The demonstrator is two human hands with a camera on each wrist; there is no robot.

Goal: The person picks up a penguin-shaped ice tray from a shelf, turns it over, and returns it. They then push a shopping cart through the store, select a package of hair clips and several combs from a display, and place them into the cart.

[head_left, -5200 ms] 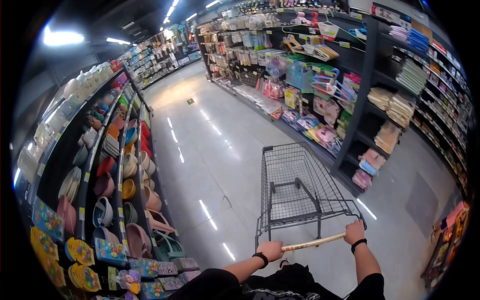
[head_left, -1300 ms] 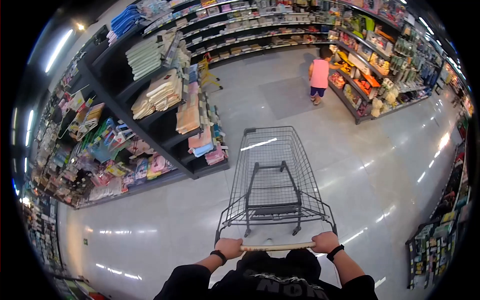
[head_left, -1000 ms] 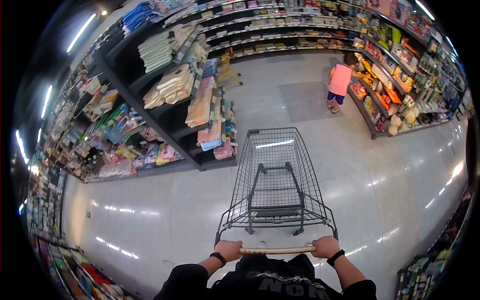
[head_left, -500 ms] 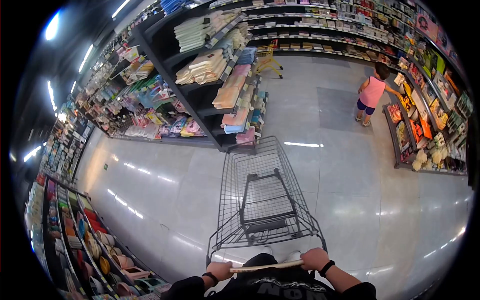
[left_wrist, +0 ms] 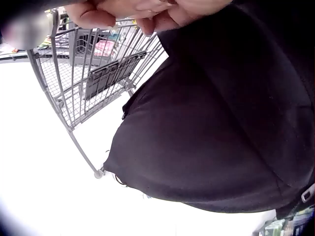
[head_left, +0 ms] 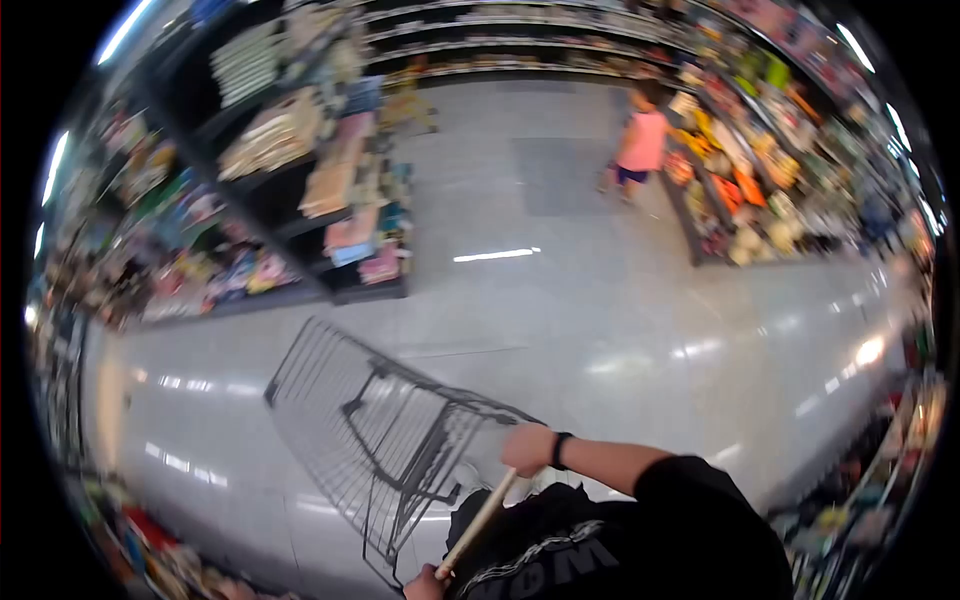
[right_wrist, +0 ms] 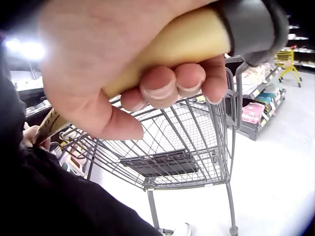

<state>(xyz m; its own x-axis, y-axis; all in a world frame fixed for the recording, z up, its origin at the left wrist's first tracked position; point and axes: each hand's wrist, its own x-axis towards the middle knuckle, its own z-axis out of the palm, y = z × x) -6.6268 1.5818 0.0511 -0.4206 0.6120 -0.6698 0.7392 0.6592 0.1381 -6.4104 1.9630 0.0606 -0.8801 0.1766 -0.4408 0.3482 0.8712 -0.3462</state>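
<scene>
A grey wire shopping cart (head_left: 375, 430) stands angled toward the left in the head view, its basket holding nothing visible. My right hand (head_left: 528, 449) grips the far end of the pale yellow handle (head_left: 480, 525); in the right wrist view the fingers (right_wrist: 160, 87) curl round the handle (right_wrist: 184, 42) beside its grey end cap. At the bottom edge of the head view, my left hand (head_left: 424, 583) holds the near end, partly cut off. Curled fingers of the left hand (left_wrist: 142, 12) show at the top of the left wrist view, close to my dark clothing.
Shelves of folded towels (head_left: 270, 135) stand at the upper left, with a yellow cart (head_left: 408, 108) behind them. A child in a pink top (head_left: 642, 142) stands by a display shelf (head_left: 735, 185) at the upper right. Glossy floor (head_left: 600, 330) lies between.
The cart has swung round to point left, its handle turning from level to steeply slanted. My right hand has moved up and left, my left hand down. The shelves and child have shifted left in view.
</scene>
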